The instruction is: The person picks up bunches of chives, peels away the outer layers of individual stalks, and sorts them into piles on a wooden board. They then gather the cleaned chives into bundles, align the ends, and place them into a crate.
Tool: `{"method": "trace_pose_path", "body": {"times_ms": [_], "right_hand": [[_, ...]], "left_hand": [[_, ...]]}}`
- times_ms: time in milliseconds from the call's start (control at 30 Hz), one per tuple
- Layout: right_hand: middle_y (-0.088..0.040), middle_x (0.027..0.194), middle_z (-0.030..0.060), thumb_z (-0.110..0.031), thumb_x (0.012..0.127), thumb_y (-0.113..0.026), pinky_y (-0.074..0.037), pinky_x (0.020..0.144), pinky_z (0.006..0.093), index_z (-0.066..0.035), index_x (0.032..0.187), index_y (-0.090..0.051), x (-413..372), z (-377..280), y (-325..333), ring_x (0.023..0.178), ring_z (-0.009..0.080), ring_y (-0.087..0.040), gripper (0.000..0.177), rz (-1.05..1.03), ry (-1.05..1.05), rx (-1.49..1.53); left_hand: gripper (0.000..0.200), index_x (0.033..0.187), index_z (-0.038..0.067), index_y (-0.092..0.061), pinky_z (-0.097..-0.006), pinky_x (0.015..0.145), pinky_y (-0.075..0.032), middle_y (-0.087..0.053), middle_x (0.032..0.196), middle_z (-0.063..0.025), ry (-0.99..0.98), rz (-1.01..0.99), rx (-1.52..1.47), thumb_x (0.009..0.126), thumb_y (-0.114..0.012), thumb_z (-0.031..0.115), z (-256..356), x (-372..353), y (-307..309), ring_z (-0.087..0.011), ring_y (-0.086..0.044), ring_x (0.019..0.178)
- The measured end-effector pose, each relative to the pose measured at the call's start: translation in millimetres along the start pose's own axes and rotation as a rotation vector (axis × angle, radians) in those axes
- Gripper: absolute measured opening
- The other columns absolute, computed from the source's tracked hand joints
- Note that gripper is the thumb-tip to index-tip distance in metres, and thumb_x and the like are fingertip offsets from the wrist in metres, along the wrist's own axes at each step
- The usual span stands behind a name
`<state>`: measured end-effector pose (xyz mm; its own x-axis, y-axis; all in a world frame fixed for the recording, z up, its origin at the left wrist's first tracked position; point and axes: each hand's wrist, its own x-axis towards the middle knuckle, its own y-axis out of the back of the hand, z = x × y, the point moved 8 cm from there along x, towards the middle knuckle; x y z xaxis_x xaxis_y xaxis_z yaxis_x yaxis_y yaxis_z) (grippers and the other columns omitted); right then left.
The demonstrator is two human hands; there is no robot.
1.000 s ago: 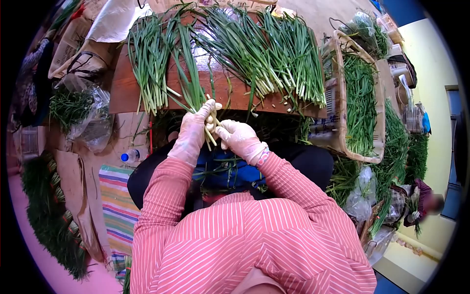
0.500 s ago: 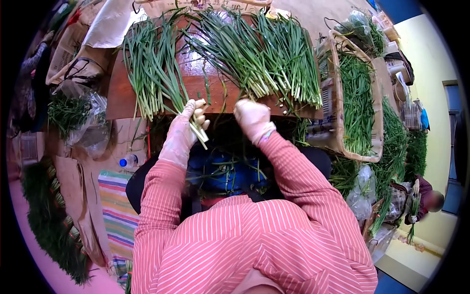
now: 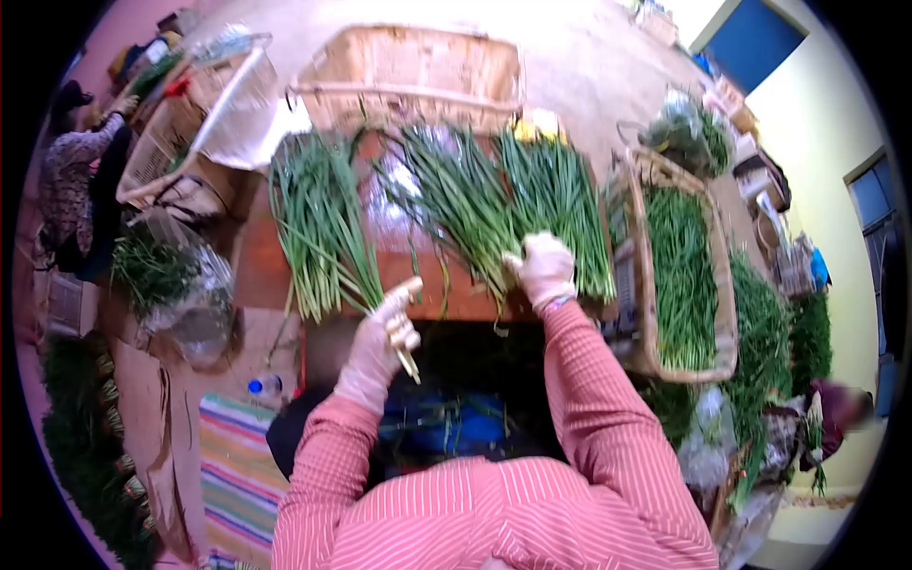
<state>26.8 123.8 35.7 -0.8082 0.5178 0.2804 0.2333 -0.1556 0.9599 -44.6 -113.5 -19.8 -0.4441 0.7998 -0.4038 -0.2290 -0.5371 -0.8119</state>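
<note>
My left hand (image 3: 382, 334), in a pale thin glove, is closed around a few garlic chives, with the index finger stuck out. Their white stem ends (image 3: 409, 365) poke out below the palm. Beyond it a bunch of garlic chives (image 3: 318, 223) lies on the left of the brown table (image 3: 456, 302). My right hand (image 3: 548, 268), also gloved, rests with curled fingers on the stem ends of the larger pile of garlic chives (image 3: 475, 195). Whatever its fingers grip is hidden.
A crate (image 3: 727, 313) of chives stands right of the table, another crate (image 3: 408, 62) behind it. Plastic bags (image 3: 204, 318) of greens lie at left, near a blue-capped bottle (image 3: 266, 385). One person (image 3: 81, 166) is at far left, another (image 3: 836, 423) at far right.
The view has tilted up, showing more of the far crate and floor. My right hand has moved from the table's front edge onto the right-hand pile. My left hand still holds its chives.
</note>
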Motion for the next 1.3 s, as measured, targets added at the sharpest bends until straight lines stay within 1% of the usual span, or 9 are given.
{"method": "trace_pose_path", "body": {"times_ms": [100, 300, 500, 767, 867, 1033, 1167, 1267, 1300], "right_hand": [[-0.059, 0.074, 0.0109, -0.031, 0.074, -0.066, -0.048, 0.068, 0.0382, -0.008, 0.071, -0.064, 6.9, 7.8, -23.1, 0.074, 0.0281, -0.059, 0.023, -0.032, -0.026, 0.098], [-0.057, 0.07, 0.0092, -0.024, 0.081, -0.062, -0.047, 0.061, 0.0353, -0.008, 0.074, -0.063, 0.6, -17.8, 96.0, 0.065, 0.0274, -0.057, 0.018, 0.466, -0.063, 0.484], [-0.059, 0.074, 0.0083, -0.017, 0.076, -0.07, -0.047, 0.064, 0.0329, -0.006, 0.082, -0.066, -25.3, -77.3, 52.1, 0.07, 0.0251, -0.059, 0.012, 0.115, 0.228, 0.614], [-0.064, 0.081, 0.0096, -0.025, 0.079, -0.069, -0.047, 0.069, 0.0336, -0.005, 0.088, -0.068, -48.5, -58.6, 16.7, 0.076, 0.0245, -0.061, 0.022, -0.007, -0.035, 0.789], [-0.063, 0.073, -0.0006, -0.022, 0.084, -0.07, -0.041, 0.056, 0.0206, 0.0, 0.093, -0.068, -55.7, -55.2, 19.0, 0.06, 0.0044, -0.05, 0.024, -0.165, -0.379, 1.267], [-0.062, 0.077, -0.0047, -0.013, 0.087, -0.065, -0.036, 0.053, 0.0164, -0.002, 0.099, -0.068, -64.0, -51.4, 31.7, 0.06, 0.0005, -0.045, 0.017, -0.128, -0.422, 1.51], [-0.062, 0.073, -0.0018, -0.017, 0.083, -0.07, -0.04, 0.055, 0.0193, -0.002, 0.093, -0.069, -80.8, -49.5, 48.7, 0.061, 0.0038, -0.049, 0.018, -0.109, -0.324, 1.362], [-0.066, 0.078, 0.0074, -0.016, 0.079, -0.072, -0.049, 0.062, 0.0259, -0.006, 0.094, -0.069, -106.1, -67.2, 64.5, 0.067, 0.0159, -0.061, 0.018, 0.083, 0.107, 1.098], [-0.066, 0.08, 0.0068, -0.017, 0.079, -0.071, -0.051, 0.064, 0.0287, -0.009, 0.092, -0.07, -120.2, -77.1, 62.8, 0.069, 0.02, -0.063, 0.015, 0.003, 0.181, 0.981]], "left_hand": [[0.042, 0.136, 0.003, -0.038, -0.0217, 0.045, -0.03, -0.019, 0.052, 0.0103, -0.004, -0.012, -0.005, 0.097, -0.04, 0.015, -2.1, 2.5, 7.8, -0.004, -0.025, 0.04], [0.041, 0.138, 0.007, -0.038, -0.0221, 0.047, -0.031, -0.02, 0.053, 0.0095, -0.024, 0.036, -0.031, 0.098, -0.038, 0.018, 2.1, -1.2, 3.8, -0.0054, -0.026, 0.041], [0.041, 0.138, 0.008, -0.038, -0.0225, 0.047, -0.029, -0.02, 0.053, 0.0093, -0.086, -0.005, -0.05, 0.099, -0.04, 0.022, 10.0, -1.0, -1.0, -0.0056, -0.025, 0.04], [0.033, 0.125, 0.01, -0.053, -0.022, 0.047, -0.028, -0.022, 0.055, 0.0103, -0.109, 0.042, -0.022, 0.097, -0.048, 0.025, 12.9, -3.7, 9.0, -0.0047, -0.025, 0.042], [0.035, 0.129, 0.008, -0.049, -0.022, 0.046, -0.027, -0.02, 0.054, 0.01, -0.099, 0.102, -0.011, 0.097, -0.046, 0.023, 15.2, -6.4, 4.4, -0.0047, -0.024, 0.042], [0.038, 0.132, 0.006, -0.046, -0.0215, 0.044, -0.026, -0.019, 0.055, 0.0099, -0.109, 0.153, 0.006, 0.097, -0.046, 0.021, 16.1, -7.8, 7.6, -0.0042, -0.023, 0.041], [0.039, 0.132, 0.006, -0.045, -0.0211, 0.043, -0.026, -0.02, 0.054, 0.0101, -0.173, 0.115, 0.053, 0.097, -0.045, 0.024, 27.6, -10.4, 4.7, -0.0038, -0.024, 0.04], [0.04, 0.133, 0.006, -0.043, -0.021, 0.042, -0.026, -0.022, 0.052, 0.0101, -0.194, 0.093, 0.019, 0.098, -0.044, 0.025, 36.6, -10.2, 8.0, -0.0037, -0.024, 0.039], [0.04, 0.133, 0.006, -0.043, -0.021, 0.042, -0.026, -0.022, 0.052, 0.0101, -0.194, 0.093, 0.019, 0.098, -0.044, 0.025, 37.7, -10.9, 8.8, -0.0037, -0.024, 0.039]]}}
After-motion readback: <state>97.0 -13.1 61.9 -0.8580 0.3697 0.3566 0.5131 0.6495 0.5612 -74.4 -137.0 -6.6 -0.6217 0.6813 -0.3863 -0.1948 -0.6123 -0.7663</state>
